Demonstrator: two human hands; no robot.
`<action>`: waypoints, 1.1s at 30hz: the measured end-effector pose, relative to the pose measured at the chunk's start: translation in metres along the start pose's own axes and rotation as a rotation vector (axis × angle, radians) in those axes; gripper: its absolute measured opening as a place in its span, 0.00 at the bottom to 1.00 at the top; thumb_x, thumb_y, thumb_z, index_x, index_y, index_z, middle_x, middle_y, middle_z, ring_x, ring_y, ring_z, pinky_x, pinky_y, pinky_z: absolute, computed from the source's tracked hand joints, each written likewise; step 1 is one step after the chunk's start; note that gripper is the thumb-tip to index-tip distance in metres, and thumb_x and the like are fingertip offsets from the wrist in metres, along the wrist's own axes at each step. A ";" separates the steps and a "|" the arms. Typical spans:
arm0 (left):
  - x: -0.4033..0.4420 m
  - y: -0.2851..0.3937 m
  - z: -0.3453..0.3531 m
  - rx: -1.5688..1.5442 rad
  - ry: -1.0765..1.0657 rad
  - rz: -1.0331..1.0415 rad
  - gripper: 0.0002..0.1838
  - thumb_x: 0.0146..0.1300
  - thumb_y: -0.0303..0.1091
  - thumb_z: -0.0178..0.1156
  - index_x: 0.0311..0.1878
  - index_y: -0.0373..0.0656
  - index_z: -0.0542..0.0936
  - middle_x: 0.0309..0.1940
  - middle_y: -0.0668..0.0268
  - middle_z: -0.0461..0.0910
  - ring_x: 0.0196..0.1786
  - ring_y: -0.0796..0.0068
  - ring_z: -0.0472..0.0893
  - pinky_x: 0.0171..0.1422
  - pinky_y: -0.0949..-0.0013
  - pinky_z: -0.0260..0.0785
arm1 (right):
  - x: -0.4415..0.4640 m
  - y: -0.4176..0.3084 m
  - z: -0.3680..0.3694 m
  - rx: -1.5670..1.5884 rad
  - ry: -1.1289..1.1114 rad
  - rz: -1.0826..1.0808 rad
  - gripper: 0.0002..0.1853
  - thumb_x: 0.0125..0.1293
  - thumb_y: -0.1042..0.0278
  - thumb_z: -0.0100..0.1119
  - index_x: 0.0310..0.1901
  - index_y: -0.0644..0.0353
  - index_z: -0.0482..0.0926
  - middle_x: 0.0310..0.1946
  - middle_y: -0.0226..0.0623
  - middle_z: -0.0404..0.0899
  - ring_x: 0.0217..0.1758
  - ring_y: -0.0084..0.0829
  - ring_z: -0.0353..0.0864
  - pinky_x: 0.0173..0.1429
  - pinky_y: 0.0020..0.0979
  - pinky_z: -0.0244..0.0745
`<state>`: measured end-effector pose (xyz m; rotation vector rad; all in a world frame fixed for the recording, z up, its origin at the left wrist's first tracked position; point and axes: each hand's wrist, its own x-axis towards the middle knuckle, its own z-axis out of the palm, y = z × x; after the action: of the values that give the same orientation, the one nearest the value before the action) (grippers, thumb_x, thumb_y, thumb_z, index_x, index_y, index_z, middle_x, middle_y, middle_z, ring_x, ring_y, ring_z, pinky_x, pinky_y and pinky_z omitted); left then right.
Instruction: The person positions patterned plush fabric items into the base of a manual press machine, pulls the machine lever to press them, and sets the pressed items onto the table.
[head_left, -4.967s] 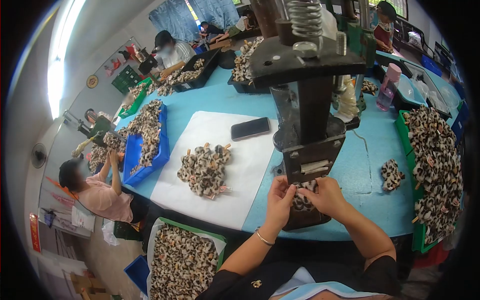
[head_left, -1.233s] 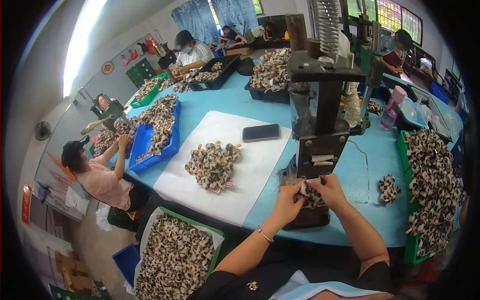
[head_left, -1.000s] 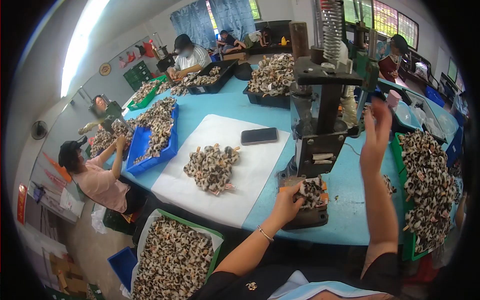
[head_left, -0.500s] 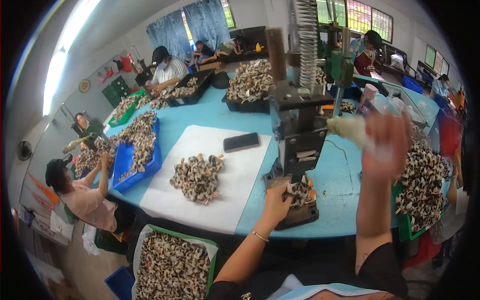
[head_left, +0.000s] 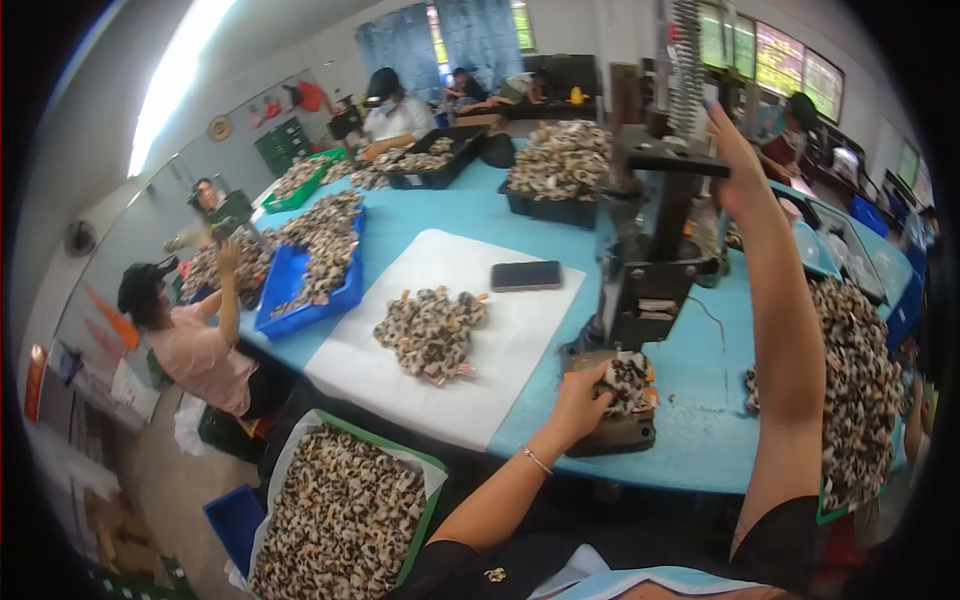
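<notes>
My left hand (head_left: 580, 402) is closed on a fluffy black-and-white spotted piece (head_left: 628, 382) with orange bits, holding it on the base of a hand press (head_left: 655, 285). The fingertips lie under the press head, close to the dark metal body. My right hand (head_left: 738, 168) is raised high beside the upper part of the press, near its tall spring (head_left: 687, 60). Its fingers are mostly turned away, and the lever grip is hidden around the hand. A pile of similar spotted pieces (head_left: 432, 335) lies on a white sheet (head_left: 450, 410) left of the press.
A phone (head_left: 526, 276) lies on the sheet. Spotted pieces fill a lined green crate (head_left: 432, 515) at lower left, a blue tray (head_left: 345, 298), a black tray (head_left: 550, 206) and a heap (head_left: 850, 390) at right. A co-worker (head_left: 200, 345) sits at left; others sit farther back.
My right hand has risen from beside the press's cloth-wrapped lever to the top of the press. My left hand stays on the spotted piece. The whole view has shifted.
</notes>
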<state>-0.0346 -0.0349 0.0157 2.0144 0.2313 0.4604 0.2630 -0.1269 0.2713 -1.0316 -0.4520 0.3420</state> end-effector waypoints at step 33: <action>-0.007 -0.103 -0.167 0.679 0.410 0.185 0.20 0.55 0.31 0.70 0.53 0.46 0.85 0.65 0.48 0.68 0.69 0.44 0.63 0.74 0.43 0.51 | -0.356 0.160 -0.116 -1.068 0.011 -0.166 0.11 0.63 0.75 0.65 0.47 0.58 0.80 0.30 0.36 0.80 0.24 0.29 0.79 0.27 0.29 0.73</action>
<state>-0.1071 0.1459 -0.0082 2.5949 0.5072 1.0198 0.0074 -0.3067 0.0095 -2.0110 -0.7298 -0.0938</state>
